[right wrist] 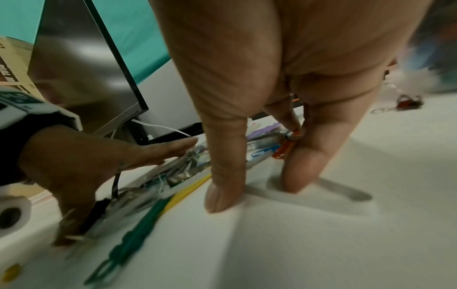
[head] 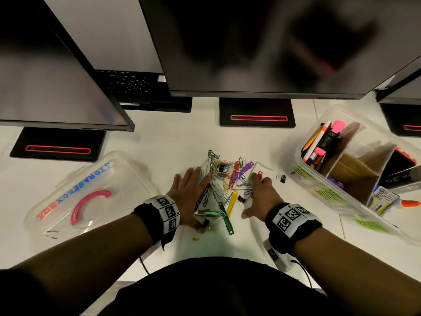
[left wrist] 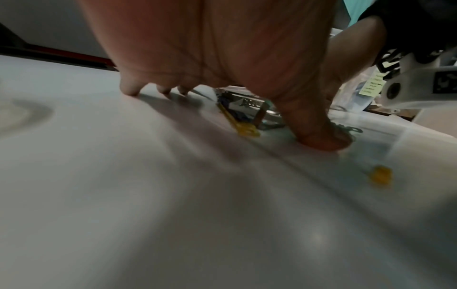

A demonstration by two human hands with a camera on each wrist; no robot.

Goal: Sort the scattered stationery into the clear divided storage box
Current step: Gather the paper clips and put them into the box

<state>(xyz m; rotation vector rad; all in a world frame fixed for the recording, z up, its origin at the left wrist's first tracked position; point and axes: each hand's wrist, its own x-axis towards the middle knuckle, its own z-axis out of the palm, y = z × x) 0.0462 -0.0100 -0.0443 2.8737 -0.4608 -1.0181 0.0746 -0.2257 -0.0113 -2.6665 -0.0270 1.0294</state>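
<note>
Rightward on the white tabletop [head: 173,142] stands the clear divided storage box [head: 323,190], tilted, cardboard partitions inside, its far compartment packed with pens and highlighters [head: 323,142]; its near corner is cut off by the frame edge. Its clear lid [head: 68,192], pink handle up, lies well apart at the left. Between them sits a tangled pile of coloured paper clips and plastic fasteners [head: 224,183], individual pieces blurred. The left hand [head: 190,195] and right hand [head: 259,192] flank the pile, fingers straight and spread, tips pressing the tabletop. A lone black binder clip [head: 282,178] lies near the box.
</note>
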